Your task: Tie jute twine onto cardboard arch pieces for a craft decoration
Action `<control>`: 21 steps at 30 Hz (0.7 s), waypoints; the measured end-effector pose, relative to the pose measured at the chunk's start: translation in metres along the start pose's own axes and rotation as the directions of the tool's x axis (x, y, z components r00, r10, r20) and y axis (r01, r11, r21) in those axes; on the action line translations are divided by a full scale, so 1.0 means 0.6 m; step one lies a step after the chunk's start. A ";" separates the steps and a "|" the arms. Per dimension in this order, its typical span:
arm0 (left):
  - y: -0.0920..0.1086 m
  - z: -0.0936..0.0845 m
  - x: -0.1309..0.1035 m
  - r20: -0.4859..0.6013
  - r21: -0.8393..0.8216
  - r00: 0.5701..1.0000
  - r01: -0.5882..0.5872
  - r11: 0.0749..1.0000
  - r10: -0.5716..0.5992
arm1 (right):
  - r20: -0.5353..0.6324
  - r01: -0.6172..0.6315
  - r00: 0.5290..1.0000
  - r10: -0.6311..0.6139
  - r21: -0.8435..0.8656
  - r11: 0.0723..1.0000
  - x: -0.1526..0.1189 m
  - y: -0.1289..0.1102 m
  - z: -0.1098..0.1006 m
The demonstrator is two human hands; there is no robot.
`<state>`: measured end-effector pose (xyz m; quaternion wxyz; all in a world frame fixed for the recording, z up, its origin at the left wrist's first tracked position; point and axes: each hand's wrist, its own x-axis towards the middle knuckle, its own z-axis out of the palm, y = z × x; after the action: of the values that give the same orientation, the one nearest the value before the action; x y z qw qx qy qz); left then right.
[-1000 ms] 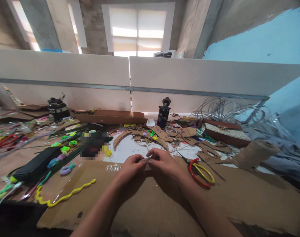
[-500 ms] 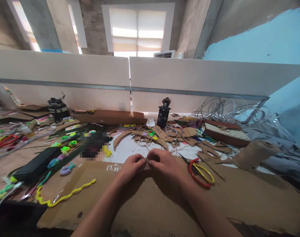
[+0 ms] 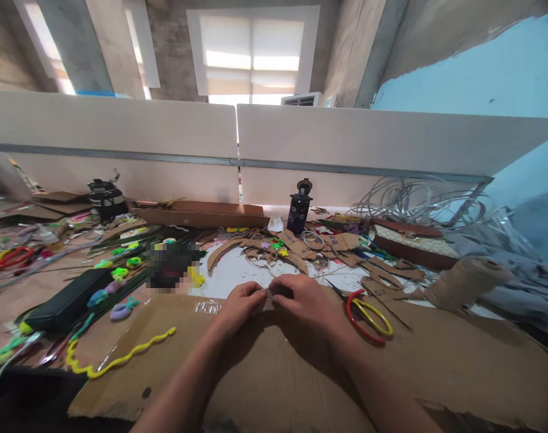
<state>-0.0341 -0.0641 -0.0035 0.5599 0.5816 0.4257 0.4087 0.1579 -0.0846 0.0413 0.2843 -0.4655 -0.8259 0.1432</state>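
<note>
My left hand and my right hand meet over the cardboard sheet, thumbs and fingers pinched close together. Between the fingertips is a small, thin, light brownish thing, too small and too covered to name. Right of my right hand lie scissors with one red and one yellow handle loop, blades pointing away to the left. Just beyond the hands is a curved cardboard ring partly wrapped in twine, with small green, yellow and purple flowers on it.
A yellow fuzzy stem curves over the cardboard's left part. Farther left are a black case and fuzzy coloured pieces. A twine spool, a handbag and coiled clear tubing are at right. A dark bottle stands behind.
</note>
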 end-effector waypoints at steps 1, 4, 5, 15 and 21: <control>-0.001 0.000 0.000 0.002 -0.019 1.000 0.006 1.000 -0.006 | -0.002 0.011 1.000 -0.011 -0.011 1.000 -0.001 0.001 0.001; -0.004 0.001 0.001 0.026 -0.042 1.000 0.011 0.999 -0.010 | 0.000 0.049 0.999 -0.049 -0.056 0.997 -0.001 0.006 0.005; -0.004 0.001 0.001 0.036 -0.039 0.999 0.009 0.999 -0.008 | 0.002 0.061 0.998 -0.061 -0.071 0.996 -0.001 0.007 0.007; 0.011 0.004 0.000 -0.063 -0.061 0.997 0.042 0.997 -0.045 | -0.189 0.164 0.967 -0.172 -0.057 0.985 -0.003 0.026 0.014; 0.016 0.009 -0.003 -0.087 -0.205 0.992 0.076 0.976 -0.095 | -0.269 0.186 0.934 -0.235 -0.196 0.963 -0.004 0.027 0.016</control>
<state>-0.0292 -0.0677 0.0056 0.6117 0.4828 0.4333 0.4528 0.1639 -0.0777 0.0248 0.3757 -0.4122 -0.8295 -0.0278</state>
